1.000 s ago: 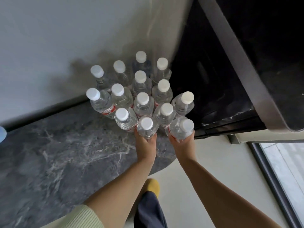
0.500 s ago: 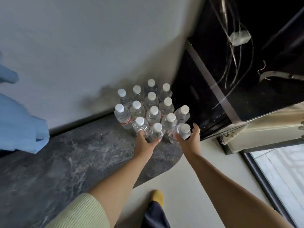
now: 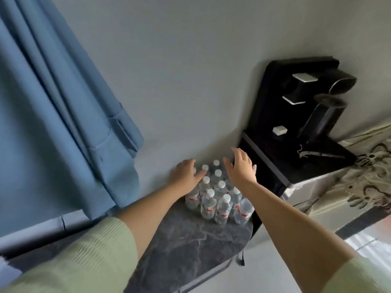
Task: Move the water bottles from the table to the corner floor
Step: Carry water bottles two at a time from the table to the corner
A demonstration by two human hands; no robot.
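Several clear water bottles [image 3: 220,197] with white caps and red labels stand packed together upright on a dark marble slab [image 3: 190,246] in the corner by the grey wall. My left hand [image 3: 185,173] hovers above the left side of the cluster, fingers spread, holding nothing. My right hand [image 3: 240,166] hovers above the right side, fingers spread, holding nothing. Both hands hide some of the rear bottles.
A black cabinet [image 3: 296,132] with dark cylinders and small white blocks on it stands right of the bottles. A patterned cloth [image 3: 364,172] lies further right. A blue garment [image 3: 63,123] hangs on the left against the wall. Pale floor [image 3: 275,271] lies below the slab's rounded edge.
Both hands have let go of the front bottles and risen above the cluster with fingers spread. The view has pulled back and up, so the bottles look smaller.
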